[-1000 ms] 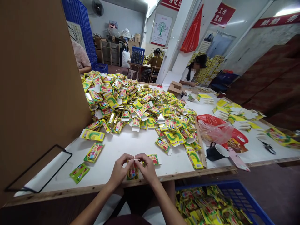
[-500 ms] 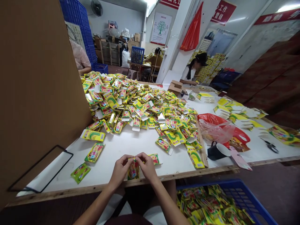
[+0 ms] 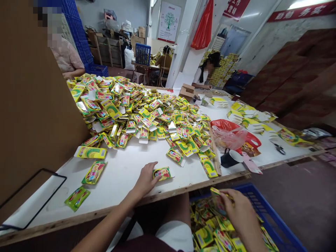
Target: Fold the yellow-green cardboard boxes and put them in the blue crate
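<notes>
My left hand [image 3: 146, 179] rests on the white table [image 3: 126, 171] near its front edge, fingers closed on a yellow and green packet [image 3: 162, 173] lying flat. My right hand [image 3: 237, 209] is down over the blue crate [image 3: 265, 213] to the right of my lap, fingers pinched on a yellow packet [image 3: 216, 198] above the packets that fill the crate. A big heap of the same yellow packets [image 3: 141, 112] covers the middle and far part of the table.
Loose packets [image 3: 94, 172] lie at front left. A brown board [image 3: 34, 105] stands on the left, a black frame [image 3: 31, 199] at its foot. A red plastic bag [image 3: 233, 134], a black cup [image 3: 230, 158] and scissors [image 3: 279, 148] lie right. Other people sit at the far side.
My hands have parted. The right one carried the packet down to the blue crate; the left one moved onto another packet on the table. The camera has turned right.
</notes>
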`<state>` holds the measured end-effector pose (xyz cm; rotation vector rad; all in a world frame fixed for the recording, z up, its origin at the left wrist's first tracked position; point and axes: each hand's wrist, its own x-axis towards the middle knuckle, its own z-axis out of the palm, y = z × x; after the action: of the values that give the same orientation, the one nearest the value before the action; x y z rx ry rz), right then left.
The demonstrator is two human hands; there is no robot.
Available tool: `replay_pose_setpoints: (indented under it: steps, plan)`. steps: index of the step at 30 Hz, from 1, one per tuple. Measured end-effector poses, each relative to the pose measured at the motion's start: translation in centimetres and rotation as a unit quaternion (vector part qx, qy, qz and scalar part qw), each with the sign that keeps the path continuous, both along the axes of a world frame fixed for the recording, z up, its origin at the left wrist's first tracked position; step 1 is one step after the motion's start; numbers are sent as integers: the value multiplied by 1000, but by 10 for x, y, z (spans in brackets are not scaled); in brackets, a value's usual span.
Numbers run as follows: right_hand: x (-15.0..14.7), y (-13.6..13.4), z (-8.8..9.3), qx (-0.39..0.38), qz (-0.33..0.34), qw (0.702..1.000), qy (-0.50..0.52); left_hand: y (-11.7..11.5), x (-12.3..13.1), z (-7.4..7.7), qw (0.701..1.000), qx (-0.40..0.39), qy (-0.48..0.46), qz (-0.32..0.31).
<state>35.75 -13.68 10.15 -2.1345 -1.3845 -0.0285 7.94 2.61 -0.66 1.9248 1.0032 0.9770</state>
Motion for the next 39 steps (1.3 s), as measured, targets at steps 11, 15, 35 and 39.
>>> replay_pose_setpoints:
  steps: [11,15,35,39]
  plan:
    - [-118,41,-58,84,136,949,270,-35,11,-21,994,56,-94,16]
    - [-160,58,-67,109,251,918,288,-51,-13,-31,988,87,-121,30]
    - [-162,126,-88,81,264,902,332,-25,-25,3,971,-105,-202,71]
    - [-166,125,-89,79,295,889,341,-25,-30,3,973,-109,-192,66]
